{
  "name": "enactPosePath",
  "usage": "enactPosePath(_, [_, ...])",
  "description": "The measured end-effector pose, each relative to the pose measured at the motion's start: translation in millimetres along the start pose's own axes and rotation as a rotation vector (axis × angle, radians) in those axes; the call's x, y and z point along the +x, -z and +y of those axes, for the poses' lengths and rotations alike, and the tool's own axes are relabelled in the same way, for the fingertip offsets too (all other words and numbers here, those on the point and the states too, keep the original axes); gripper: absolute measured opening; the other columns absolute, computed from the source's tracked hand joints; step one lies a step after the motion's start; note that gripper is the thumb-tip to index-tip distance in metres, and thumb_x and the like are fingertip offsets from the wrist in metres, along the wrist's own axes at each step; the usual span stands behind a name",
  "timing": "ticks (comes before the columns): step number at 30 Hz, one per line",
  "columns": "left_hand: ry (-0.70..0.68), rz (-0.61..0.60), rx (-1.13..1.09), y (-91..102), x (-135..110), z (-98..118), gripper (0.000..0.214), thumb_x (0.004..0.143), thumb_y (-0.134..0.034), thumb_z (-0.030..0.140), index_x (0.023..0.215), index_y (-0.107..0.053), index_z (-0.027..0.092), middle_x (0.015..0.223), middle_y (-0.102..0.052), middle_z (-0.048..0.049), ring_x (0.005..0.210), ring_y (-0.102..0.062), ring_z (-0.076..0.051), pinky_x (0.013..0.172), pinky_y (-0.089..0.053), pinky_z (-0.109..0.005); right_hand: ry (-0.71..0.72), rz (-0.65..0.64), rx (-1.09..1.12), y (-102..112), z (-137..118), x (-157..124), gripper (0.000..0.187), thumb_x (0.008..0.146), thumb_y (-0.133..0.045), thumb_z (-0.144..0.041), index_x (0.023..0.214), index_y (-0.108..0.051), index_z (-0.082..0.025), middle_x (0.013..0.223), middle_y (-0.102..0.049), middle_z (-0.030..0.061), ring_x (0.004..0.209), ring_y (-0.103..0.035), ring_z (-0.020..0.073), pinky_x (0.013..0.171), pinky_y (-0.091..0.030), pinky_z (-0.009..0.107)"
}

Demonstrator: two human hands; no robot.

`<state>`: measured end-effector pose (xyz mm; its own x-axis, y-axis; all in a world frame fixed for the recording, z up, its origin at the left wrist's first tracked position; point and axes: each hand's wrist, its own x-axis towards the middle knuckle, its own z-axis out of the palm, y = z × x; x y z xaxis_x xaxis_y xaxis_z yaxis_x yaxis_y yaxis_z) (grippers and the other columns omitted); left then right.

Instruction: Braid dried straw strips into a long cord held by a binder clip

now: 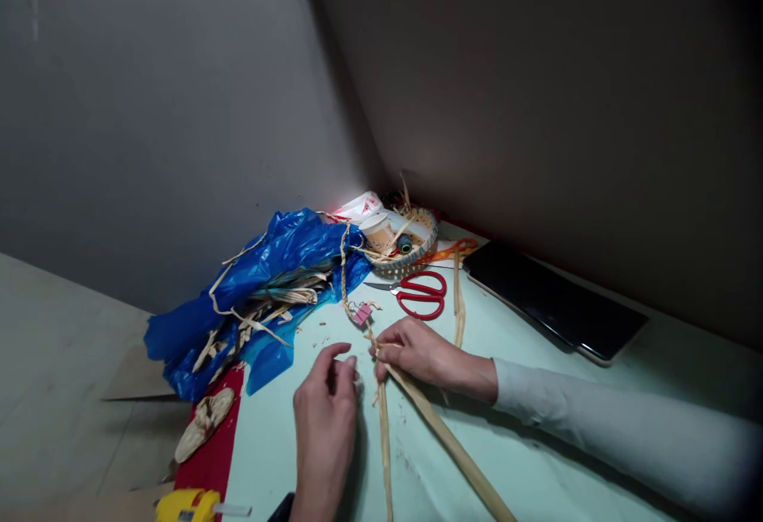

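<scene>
My right hand (pixel 411 353) pinches a braid of pale, straw-like strips (pixel 444 431) between thumb and fingers, just below a pink binder clip (pixel 362 314). Above the clip the finished plait (pixel 344 272) runs up towards a blue plastic bag. Two loose strips hang from the pinch towards the table's near edge, a wide one slanting right and a narrow one (pixel 385 442) nearly straight. My left hand (pixel 331 399) is held to the left of the braid, fingers curled with a gap between thumb and forefinger, and nothing shows in it.
Red-handled scissors (pixel 422 295) lie beyond my right hand. Behind them stands a round woven basket (pixel 430 245) with a paper cup (pixel 377 232). The blue bag (pixel 292 240) holds dried strips. A dark tablet-like device (pixel 548 299) is at right, a yellow glue gun (pixel 187 504) at lower left. Grey partitions enclose the table.
</scene>
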<state>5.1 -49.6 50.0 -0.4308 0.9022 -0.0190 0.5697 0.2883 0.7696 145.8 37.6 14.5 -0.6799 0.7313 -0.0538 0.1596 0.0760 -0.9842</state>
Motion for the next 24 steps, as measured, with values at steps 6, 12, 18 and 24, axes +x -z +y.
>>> enactPosePath(6, [0.169, -0.278, -0.611, -15.4, 13.4, -11.5, 0.026, 0.076, -0.066, 0.034, 0.092, -0.061, 0.014, 0.079, -0.069, -0.0049, 0.070, -0.062, -0.015, 0.072, -0.048, -0.028, 0.018, -0.026, 0.127, -6.2, 7.3, 3.5, 0.013, 0.079, -0.052, -0.024, 0.074, -0.060, -0.015, 0.062, -0.062, 0.0010, 0.060, -0.054, 0.0137, 0.058, -0.040, 0.023])
enactPosePath(12, [0.235, -0.381, -0.703, -28.3, 16.0, -12.7, 0.027, 0.074, -0.068, 0.036, 0.085, -0.054, 0.015, 0.057, -0.058, 0.0030, 0.046, -0.044, -0.006, 0.047, -0.034, -0.017, -0.068, -0.057, 0.394, -10.3, 12.9, 2.7, 0.020, 0.081, -0.055, -0.029, 0.094, -0.043, -0.019, 0.061, -0.061, -0.0021, 0.059, -0.058, 0.0157, 0.057, -0.043, 0.025])
enactPosePath(18, [0.231, -0.401, -0.672, -33.1, 22.7, -20.4, 0.024, 0.075, -0.063, 0.036, 0.069, -0.049, 0.017, 0.050, -0.057, 0.0018, 0.038, -0.019, -0.002, 0.040, -0.013, -0.018, -0.101, -0.143, 0.147, 4.5, 6.1, 4.0, 0.013, 0.088, -0.050, -0.028, 0.093, -0.044, -0.017, 0.062, -0.063, -0.0012, 0.050, -0.041, 0.0099, 0.049, -0.029, 0.021])
enactPosePath(24, [0.107, -0.236, -0.333, -33.5, 17.3, -16.9, 0.025, 0.080, -0.056, 0.034, 0.062, -0.051, 0.018, 0.049, -0.051, 0.0029, 0.046, -0.032, -0.008, 0.045, -0.023, -0.022, 0.030, -0.141, -0.378, 12.2, -11.1, -4.7, 0.015, 0.095, -0.043, -0.028, 0.087, -0.047, -0.016, 0.075, -0.060, 0.0038, 0.065, -0.048, 0.0138, 0.057, -0.032, 0.024])
